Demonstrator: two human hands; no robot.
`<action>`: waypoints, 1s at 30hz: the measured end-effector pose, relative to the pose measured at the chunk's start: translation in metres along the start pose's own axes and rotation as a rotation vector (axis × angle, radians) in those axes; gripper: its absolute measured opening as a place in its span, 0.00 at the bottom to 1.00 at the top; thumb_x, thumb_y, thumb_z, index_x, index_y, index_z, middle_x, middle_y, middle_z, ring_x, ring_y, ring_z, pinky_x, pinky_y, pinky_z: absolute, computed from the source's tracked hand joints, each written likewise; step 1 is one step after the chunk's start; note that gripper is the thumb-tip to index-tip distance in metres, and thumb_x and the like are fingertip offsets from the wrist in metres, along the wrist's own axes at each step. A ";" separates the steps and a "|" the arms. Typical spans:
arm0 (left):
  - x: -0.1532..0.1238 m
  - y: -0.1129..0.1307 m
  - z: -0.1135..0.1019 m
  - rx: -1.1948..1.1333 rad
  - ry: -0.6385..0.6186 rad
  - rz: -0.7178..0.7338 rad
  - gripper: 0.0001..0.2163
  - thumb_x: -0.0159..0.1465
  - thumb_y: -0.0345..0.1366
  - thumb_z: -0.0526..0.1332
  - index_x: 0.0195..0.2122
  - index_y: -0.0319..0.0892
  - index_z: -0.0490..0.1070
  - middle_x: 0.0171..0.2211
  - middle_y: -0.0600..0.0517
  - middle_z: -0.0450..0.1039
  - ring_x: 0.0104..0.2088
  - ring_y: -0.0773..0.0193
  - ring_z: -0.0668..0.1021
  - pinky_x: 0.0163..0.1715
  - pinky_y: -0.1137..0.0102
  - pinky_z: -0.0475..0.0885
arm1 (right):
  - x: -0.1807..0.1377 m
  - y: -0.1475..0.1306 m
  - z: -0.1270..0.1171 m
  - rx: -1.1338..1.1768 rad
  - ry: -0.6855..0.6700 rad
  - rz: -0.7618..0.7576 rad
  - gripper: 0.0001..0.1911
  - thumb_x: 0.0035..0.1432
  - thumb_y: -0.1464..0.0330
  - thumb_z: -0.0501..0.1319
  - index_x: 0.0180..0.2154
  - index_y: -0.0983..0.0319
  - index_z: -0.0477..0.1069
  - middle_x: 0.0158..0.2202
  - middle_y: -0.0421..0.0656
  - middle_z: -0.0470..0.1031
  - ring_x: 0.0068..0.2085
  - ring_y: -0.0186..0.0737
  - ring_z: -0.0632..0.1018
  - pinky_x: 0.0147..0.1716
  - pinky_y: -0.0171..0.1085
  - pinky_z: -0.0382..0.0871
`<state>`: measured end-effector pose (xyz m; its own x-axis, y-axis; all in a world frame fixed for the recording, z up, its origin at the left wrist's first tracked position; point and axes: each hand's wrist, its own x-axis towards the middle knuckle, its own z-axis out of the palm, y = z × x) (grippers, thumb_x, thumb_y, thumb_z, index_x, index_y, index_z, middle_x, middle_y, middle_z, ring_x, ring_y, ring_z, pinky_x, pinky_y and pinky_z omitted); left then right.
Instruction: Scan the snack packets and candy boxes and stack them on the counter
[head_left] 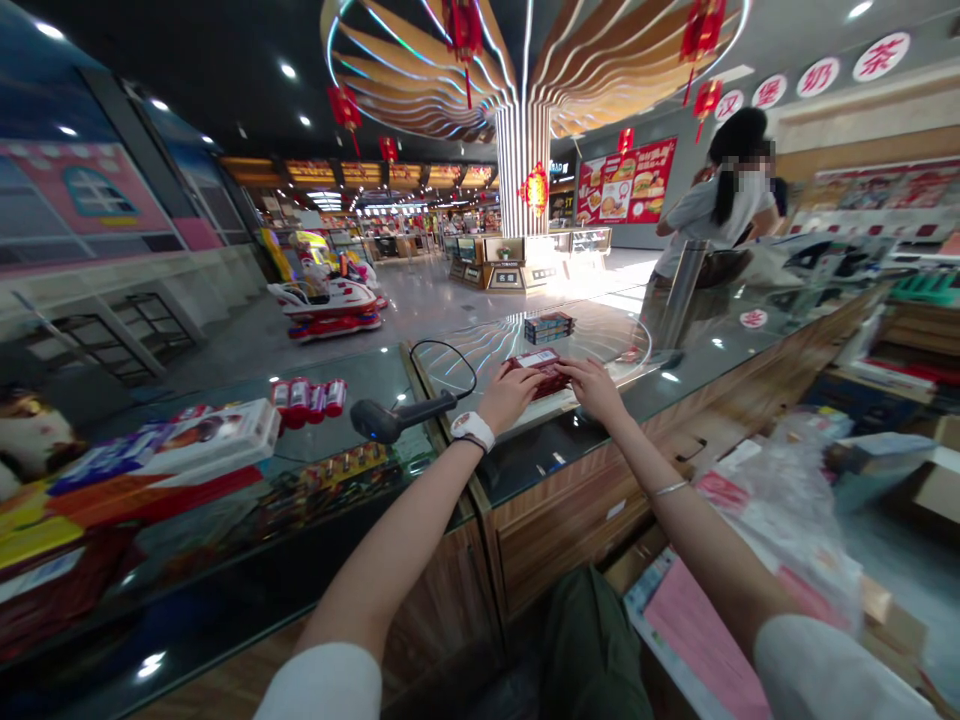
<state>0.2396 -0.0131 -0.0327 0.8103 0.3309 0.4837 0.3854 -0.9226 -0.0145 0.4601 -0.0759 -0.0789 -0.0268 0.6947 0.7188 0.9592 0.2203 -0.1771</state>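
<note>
Striped pillar (523, 150): it stands tall at the back, and its top spreads out like a big mushroom.
Glass counter (517, 475): it is long, with a shiny glass top and brown wood sides, and it runs across in front of the person.
Toy ride (330, 300): it is red and white and sits on the floor past the counter, to the left.
Other person (724, 220): this one wears a light top and stands by the far right part of the counter.
Plastic bag (795, 500): it is see-through and crumpled, low on the right.
Pink sheet (697, 625): it lies under the right arm as we look down.
White box (225, 435): it lies on the left part of the counter, by other bright packs.
Scanner (382, 420): it is black with a curly wire, just beside the left wrist.
Left hand (512, 393): its fingers hold the left end of the red pack (546, 372).
Right hand (596, 388): its fingers hold the right end.
Red pack's place: between both hands, over the glass; I cannot tell if it touches.
Blue stack (550, 327): small packs, piled just behind the red one.
White watch (472, 428): on the left wrist.
</note>
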 end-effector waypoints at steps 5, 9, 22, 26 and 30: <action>-0.001 0.004 0.000 -0.003 0.005 -0.015 0.17 0.71 0.34 0.51 0.57 0.51 0.71 0.58 0.51 0.73 0.59 0.62 0.73 0.68 0.55 0.55 | -0.001 0.000 0.002 -0.021 -0.006 -0.014 0.27 0.58 0.76 0.52 0.56 0.57 0.73 0.57 0.46 0.75 0.57 0.46 0.75 0.61 0.57 0.64; -0.005 0.007 -0.003 0.029 0.003 -0.025 0.17 0.71 0.38 0.52 0.60 0.49 0.68 0.62 0.50 0.69 0.62 0.60 0.70 0.69 0.52 0.52 | -0.001 -0.004 -0.001 -0.052 0.017 -0.032 0.24 0.59 0.74 0.53 0.56 0.59 0.73 0.58 0.47 0.75 0.57 0.48 0.75 0.61 0.56 0.63; -0.063 -0.004 -0.061 0.197 0.062 -0.215 0.20 0.69 0.37 0.54 0.61 0.49 0.67 0.67 0.47 0.62 0.67 0.49 0.63 0.69 0.46 0.50 | 0.011 -0.092 0.001 0.006 -0.008 -0.182 0.31 0.63 0.66 0.55 0.67 0.61 0.58 0.66 0.49 0.64 0.67 0.51 0.64 0.64 0.54 0.59; -0.098 -0.010 -0.085 0.249 0.072 -0.335 0.20 0.68 0.37 0.54 0.61 0.48 0.68 0.66 0.46 0.62 0.67 0.48 0.62 0.68 0.44 0.50 | 0.021 -0.139 0.009 0.075 -0.050 -0.212 0.33 0.62 0.67 0.56 0.68 0.60 0.55 0.67 0.48 0.62 0.68 0.51 0.63 0.65 0.55 0.57; -0.138 -0.017 -0.112 0.316 0.067 -0.462 0.21 0.68 0.38 0.55 0.62 0.46 0.66 0.66 0.45 0.62 0.67 0.46 0.63 0.68 0.43 0.50 | 0.027 -0.186 0.020 0.170 -0.082 -0.261 0.36 0.60 0.67 0.57 0.68 0.60 0.53 0.68 0.48 0.60 0.68 0.52 0.62 0.66 0.55 0.56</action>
<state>0.0716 -0.0658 -0.0012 0.4999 0.6635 0.5566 0.8154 -0.5772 -0.0443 0.2752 -0.0845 -0.0393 -0.2953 0.6507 0.6996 0.8565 0.5047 -0.1079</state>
